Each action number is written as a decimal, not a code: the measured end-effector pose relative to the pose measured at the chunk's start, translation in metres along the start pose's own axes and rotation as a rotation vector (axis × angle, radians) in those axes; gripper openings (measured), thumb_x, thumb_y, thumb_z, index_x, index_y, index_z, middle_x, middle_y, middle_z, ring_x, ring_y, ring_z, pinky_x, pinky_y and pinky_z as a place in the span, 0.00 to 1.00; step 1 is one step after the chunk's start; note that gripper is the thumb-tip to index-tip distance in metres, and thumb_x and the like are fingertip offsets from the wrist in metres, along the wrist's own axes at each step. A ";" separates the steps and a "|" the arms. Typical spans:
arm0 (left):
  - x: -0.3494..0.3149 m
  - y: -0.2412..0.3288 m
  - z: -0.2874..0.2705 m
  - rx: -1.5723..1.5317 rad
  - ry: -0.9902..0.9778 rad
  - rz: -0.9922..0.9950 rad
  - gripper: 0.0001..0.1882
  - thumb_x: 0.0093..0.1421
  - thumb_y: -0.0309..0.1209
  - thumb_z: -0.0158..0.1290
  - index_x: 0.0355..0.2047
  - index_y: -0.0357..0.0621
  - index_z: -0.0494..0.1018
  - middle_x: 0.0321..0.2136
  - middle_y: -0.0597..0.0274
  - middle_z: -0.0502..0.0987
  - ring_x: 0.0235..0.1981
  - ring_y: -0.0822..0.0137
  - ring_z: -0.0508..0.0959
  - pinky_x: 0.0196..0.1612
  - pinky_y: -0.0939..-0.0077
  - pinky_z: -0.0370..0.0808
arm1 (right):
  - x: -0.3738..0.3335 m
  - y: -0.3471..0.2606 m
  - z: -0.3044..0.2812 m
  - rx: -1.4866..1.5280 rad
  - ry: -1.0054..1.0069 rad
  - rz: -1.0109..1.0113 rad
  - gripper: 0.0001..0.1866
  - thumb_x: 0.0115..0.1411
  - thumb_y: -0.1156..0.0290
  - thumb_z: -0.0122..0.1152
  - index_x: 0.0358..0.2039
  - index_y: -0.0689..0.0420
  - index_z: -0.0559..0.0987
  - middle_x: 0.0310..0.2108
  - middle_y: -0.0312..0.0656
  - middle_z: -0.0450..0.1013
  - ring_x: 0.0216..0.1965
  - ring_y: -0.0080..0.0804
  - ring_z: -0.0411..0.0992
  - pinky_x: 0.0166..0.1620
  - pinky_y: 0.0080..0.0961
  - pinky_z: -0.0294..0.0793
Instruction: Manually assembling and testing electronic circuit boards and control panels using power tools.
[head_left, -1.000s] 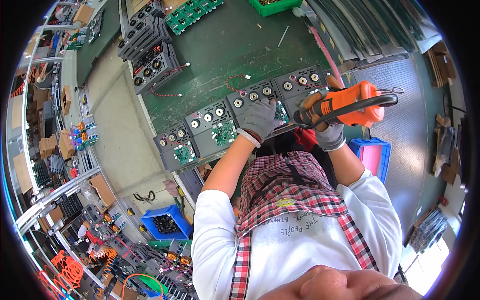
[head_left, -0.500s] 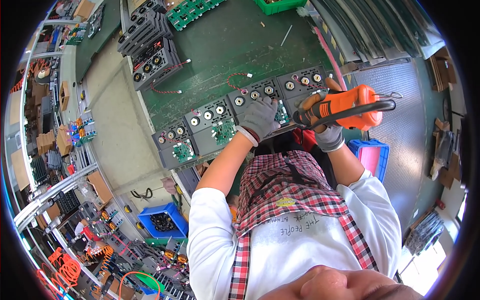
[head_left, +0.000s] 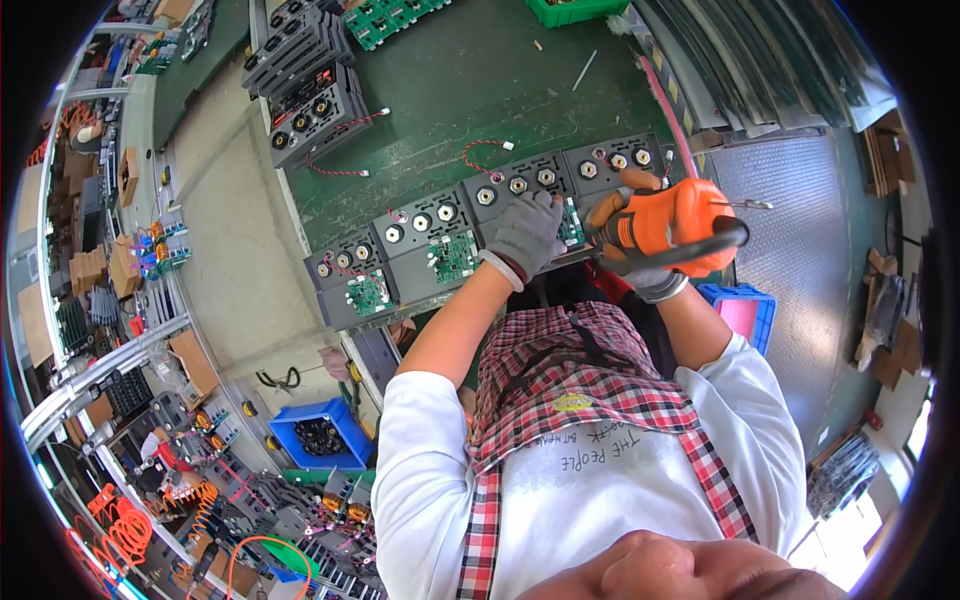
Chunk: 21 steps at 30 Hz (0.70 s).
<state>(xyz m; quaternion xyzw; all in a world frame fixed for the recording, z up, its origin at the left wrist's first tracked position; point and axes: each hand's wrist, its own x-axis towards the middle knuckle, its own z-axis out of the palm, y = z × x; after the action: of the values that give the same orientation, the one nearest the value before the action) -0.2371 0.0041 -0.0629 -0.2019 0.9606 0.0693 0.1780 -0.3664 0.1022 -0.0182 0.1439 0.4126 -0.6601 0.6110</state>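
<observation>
My right hand (head_left: pixel 622 215), in a grey glove with brown fingers, is wrapped around an orange power drill (head_left: pixel 680 228) with a thick black cord and a metal hook. The drill's front end is over the right part of the row of dark grey panels (head_left: pixel 408 287); its tip is hidden. My left hand (head_left: pixel 527 235), in a grey glove, lies on the panel beside it. Its fingers are bent down against a green circuit board (head_left: pixel 571 222), which they partly cover. More boards, one a green circuit board (head_left: pixel 455 257), rest on the panels to the left.
Stacked grey panels (head_left: pixel 318 118) with red-and-white wires stand at the table's far left. Green boards (head_left: pixel 392 20) and a green bin (head_left: pixel 575 10) are along the far side. A blue crate (head_left: pixel 745 312) stands right of me, a blue bin (head_left: pixel 322 437) at lower left.
The drill has swung a little left and tipped, its rear end nearer to me. The left hand stays on the same panel. The whole view has shifted slightly.
</observation>
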 end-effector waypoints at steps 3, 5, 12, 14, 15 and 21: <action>-0.001 0.001 0.000 -0.018 0.027 0.006 0.36 0.41 0.52 0.56 0.47 0.44 0.64 0.31 0.63 0.69 0.34 0.66 0.71 0.31 0.74 0.71 | -0.003 0.001 0.005 -1.012 -0.420 -0.970 0.21 0.54 0.74 0.53 0.46 0.65 0.58 0.26 0.35 0.65 0.29 0.16 0.65 0.33 0.11 0.63; -0.005 0.002 -0.009 -0.015 -0.007 -0.031 0.36 0.41 0.51 0.57 0.47 0.44 0.64 0.31 0.63 0.69 0.33 0.66 0.71 0.30 0.73 0.71 | -0.004 -0.003 0.011 -0.980 -0.394 -0.964 0.22 0.55 0.74 0.52 0.47 0.65 0.57 0.27 0.35 0.66 0.29 0.17 0.66 0.34 0.11 0.64; -0.005 0.000 0.002 -0.023 0.151 -0.016 0.32 0.41 0.52 0.56 0.40 0.41 0.67 0.27 0.59 0.67 0.29 0.64 0.73 0.27 0.72 0.70 | -0.004 -0.006 0.012 -0.887 -0.439 -1.014 0.33 0.53 0.72 0.56 0.53 0.65 0.50 0.25 0.41 0.70 0.28 0.24 0.70 0.36 0.23 0.69; -0.006 -0.004 0.003 -0.080 0.153 0.027 0.30 0.44 0.49 0.55 0.40 0.40 0.67 0.28 0.58 0.68 0.29 0.64 0.73 0.26 0.70 0.70 | -0.002 -0.005 0.014 -0.867 -0.420 -1.041 0.36 0.53 0.70 0.58 0.55 0.63 0.48 0.25 0.42 0.70 0.28 0.27 0.70 0.37 0.27 0.71; -0.009 -0.008 0.006 -0.083 0.152 0.017 0.30 0.44 0.49 0.55 0.40 0.40 0.67 0.28 0.58 0.68 0.29 0.64 0.73 0.26 0.70 0.70 | -0.001 -0.007 0.018 -0.702 -0.555 -1.038 0.38 0.52 0.68 0.59 0.57 0.61 0.47 0.25 0.44 0.70 0.28 0.30 0.71 0.37 0.33 0.71; -0.038 -0.033 0.033 -1.329 0.473 -0.393 0.13 0.54 0.34 0.47 0.38 0.42 0.65 0.28 0.55 0.73 0.26 0.65 0.74 0.25 0.71 0.72 | -0.017 -0.022 0.042 -0.204 -0.864 -0.966 0.46 0.49 0.69 0.62 0.59 0.58 0.40 0.26 0.51 0.70 0.25 0.36 0.71 0.33 0.39 0.70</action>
<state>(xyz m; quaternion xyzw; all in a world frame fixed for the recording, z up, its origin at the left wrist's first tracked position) -0.1802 -0.0051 -0.0818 -0.4455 0.6745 0.5589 -0.1850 -0.3698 0.0821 0.0273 -0.3946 0.2089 -0.8161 0.3670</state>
